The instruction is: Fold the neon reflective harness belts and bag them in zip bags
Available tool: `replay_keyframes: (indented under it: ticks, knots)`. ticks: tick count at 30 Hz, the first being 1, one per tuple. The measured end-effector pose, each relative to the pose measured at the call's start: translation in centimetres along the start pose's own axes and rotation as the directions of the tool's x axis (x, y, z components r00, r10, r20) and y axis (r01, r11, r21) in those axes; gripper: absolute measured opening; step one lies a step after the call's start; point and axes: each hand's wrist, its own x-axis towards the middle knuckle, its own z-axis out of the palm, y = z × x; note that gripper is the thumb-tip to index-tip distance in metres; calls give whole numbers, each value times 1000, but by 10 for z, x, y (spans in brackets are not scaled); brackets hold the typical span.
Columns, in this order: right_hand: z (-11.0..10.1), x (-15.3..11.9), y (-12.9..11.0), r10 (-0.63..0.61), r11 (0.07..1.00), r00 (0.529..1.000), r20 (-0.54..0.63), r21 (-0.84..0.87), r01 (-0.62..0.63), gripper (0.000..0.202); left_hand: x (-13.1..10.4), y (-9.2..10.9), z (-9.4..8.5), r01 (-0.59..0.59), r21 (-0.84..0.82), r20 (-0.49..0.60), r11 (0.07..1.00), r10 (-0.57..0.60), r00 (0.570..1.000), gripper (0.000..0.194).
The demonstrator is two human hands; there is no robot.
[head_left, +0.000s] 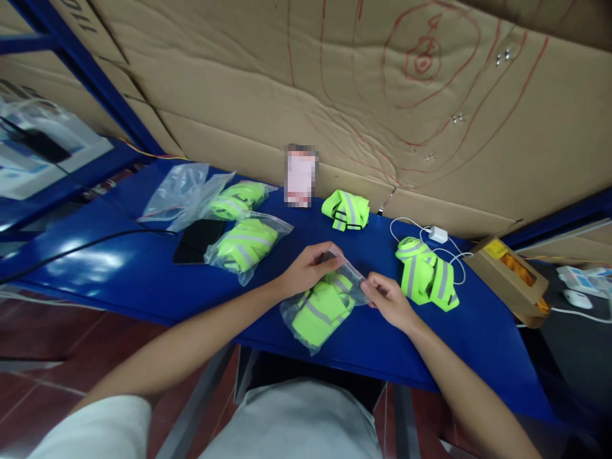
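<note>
A clear zip bag (299, 322) lies near the front edge of the blue table, with a folded neon-yellow reflective strap (318, 315) inside it. My left hand (310, 268) pinches the left end of the bag's top edge. At the other end of that edge, my right hand (385, 296) grips the corner between thumb and fingers. The top strip is stretched between the two hands; whether it is sealed I cannot tell. Loose neon straps with grey stripes lie beyond: a folded one (345, 210) at the back and another (425, 274) right of my right hand.
Two bagged straps, a nearer one (246, 245) and a farther one (239, 199), lie left beside clear bags (176, 191) and a black flat device (197, 242). A white charger (437, 234) with cable and a cardboard box (507, 280) are right. Cardboard (229, 83) walls the back.
</note>
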Motion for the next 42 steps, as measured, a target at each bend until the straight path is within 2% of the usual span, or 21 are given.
replay_keyframes:
  ticks: [4, 7, 10, 14, 19, 22, 25, 29, 32, 34, 35, 38, 40, 42]
  knots:
    - [1, -3, -3, -58, 993, 998, -17, -104, 56, 48, -1, -2, 1, 13, 8, 28, 1000, -14, 1000, 37]
    - [1, -3, -5, -66, 990, 998, 13, -127, 67, 46, -1, -4, 2, 13, 1, 45, 1000, -13, 999, 38]
    - [4, -3, -7, -72, 985, 996, 51, -154, 80, 44, -2, -7, 4, 16, -1, 107, 1000, -16, 994, 39]
    - [6, -3, -6, -101, 963, 994, 45, -247, 109, 48, -2, -10, 6, 10, 18, 176, 1000, -13, 984, 39]
    - [6, -4, -4, -87, 974, 996, 25, -206, 91, 40, -1, -9, 5, -4, 37, 167, 999, -2, 986, 39]
    - [6, -4, -4, -37, 983, 999, 22, -178, 40, 30, -2, -8, 6, -1, 82, 228, 997, -17, 974, 38]
    - [9, -4, -6, -37, 985, 998, -44, -172, 29, 34, -4, -7, 8, 18, 81, 323, 997, -44, 945, 38]
    - [5, -4, -8, -17, 995, 980, -201, -100, -4, 39, -5, -4, 5, 59, 37, 394, 998, -69, 917, 46]
    - [-7, 0, -10, 53, 998, 912, -407, 44, -38, 41, -5, -3, 1, 104, 18, 430, 994, -102, 897, 65]
    - [-15, 4, -12, 138, 978, 861, -490, 206, -39, 45, -3, -6, 0, 121, 24, 377, 992, -121, 918, 76]
    - [-19, 6, -12, 181, 959, 850, -494, 281, -41, 48, -2, -8, 1, 126, 15, 333, 992, -124, 935, 77]
    - [-20, 8, -11, 257, 931, 886, -385, 344, -121, 58, 0, -17, 4, 157, -103, 204, 982, -134, 970, 70]
    - [-13, 6, -9, 267, 949, 938, -221, 232, -215, 60, 1, -20, 6, 188, -220, 163, 957, -154, 974, 69]
    - [-5, 3, -7, 255, 965, 966, -46, 77, -251, 55, 1, -19, 7, 215, -310, 204, 926, -156, 967, 70]
